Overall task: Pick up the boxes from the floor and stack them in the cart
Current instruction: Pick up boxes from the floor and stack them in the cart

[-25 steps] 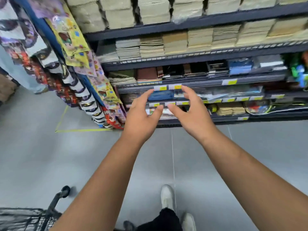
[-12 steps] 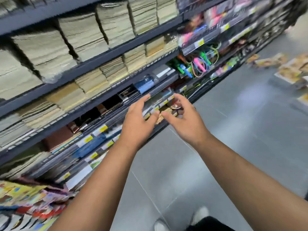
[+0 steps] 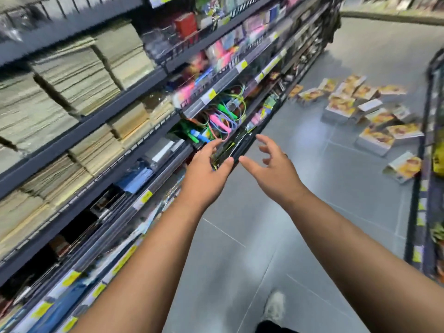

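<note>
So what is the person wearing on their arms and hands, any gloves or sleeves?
Nothing that shows. The left hand and right hand are bare, with no gloves. The left forearm and right forearm are uncovered down to the picture's edge, so no sleeve appears. No watch or bracelet shows at either wrist. The blur hides any ring.

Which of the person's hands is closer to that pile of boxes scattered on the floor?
The right hand. It hovers open short of the boxes, which lie ahead to its right; the left hand is farther off, by the shelves.
</note>
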The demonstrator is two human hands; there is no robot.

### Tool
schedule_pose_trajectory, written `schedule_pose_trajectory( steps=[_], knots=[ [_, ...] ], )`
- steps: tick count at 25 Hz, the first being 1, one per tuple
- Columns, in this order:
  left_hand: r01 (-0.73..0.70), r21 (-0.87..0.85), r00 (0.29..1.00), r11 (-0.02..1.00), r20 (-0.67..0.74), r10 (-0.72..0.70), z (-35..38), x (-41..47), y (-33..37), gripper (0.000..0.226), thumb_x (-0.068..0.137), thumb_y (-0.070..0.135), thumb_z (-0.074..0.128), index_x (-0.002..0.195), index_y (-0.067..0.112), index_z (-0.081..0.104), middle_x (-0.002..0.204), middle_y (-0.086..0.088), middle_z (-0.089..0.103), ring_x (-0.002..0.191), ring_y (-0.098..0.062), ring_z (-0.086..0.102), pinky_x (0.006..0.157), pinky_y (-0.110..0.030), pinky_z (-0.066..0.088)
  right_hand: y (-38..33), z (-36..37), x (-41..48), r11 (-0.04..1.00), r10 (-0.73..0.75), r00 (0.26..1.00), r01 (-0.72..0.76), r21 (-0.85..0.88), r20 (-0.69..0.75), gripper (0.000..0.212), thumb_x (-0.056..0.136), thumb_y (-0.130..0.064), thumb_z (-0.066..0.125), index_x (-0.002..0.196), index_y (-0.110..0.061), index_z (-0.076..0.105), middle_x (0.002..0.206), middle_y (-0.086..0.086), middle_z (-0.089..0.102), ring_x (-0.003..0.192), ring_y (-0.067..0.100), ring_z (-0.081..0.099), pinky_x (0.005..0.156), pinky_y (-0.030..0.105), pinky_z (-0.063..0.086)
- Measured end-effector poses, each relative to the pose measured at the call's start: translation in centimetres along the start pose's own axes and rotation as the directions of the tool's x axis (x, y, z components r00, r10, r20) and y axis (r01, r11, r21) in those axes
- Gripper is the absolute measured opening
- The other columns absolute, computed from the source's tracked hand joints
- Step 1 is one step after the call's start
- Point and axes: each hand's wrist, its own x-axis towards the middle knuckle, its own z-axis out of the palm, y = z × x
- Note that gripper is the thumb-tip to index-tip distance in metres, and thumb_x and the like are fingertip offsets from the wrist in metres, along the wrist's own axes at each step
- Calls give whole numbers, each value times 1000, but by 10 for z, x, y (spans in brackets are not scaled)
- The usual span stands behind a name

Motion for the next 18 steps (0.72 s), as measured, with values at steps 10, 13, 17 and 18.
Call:
schedule_pose_trajectory(
  steps=[10,13,17,18],
  knots=[
    [-56,-17,991,998,124,57,96,201,53,52,91,36,61,140,32,45,138,6,51,124,-7,48,104,-29,38,34,-83,191,994,108,988,-109,-2,-108,65,84,-46,69,141,-36,38,140,0,44,128,15,44,106,39,40],
    [-74,-40,981,996,177,80,122,272,53,51,91,36,62,139,34,44,137,6,51,121,-9,50,105,-34,40,47,-89,253,990,137,979,-141,-13,-150,70,83,-47,69,143,-33,36,142,1,43,129,18,43,106,41,41],
    [-141,-45,949,989,279,148,163,387,63,52,90,41,61,139,32,44,137,2,52,124,-10,50,105,-32,40,55,-107,349,982,177,952,-187,-20,-251,71,83,-46,69,144,-33,35,144,2,42,129,19,43,105,43,41],
    [-154,-49,941,987,297,162,172,413,69,52,91,41,61,139,32,45,137,2,52,124,-10,50,104,-30,40,55,-115,372,979,193,942,-205,-15,-276,71,83,-47,69,144,-34,34,144,2,41,130,19,43,105,42,42]
  ],
)
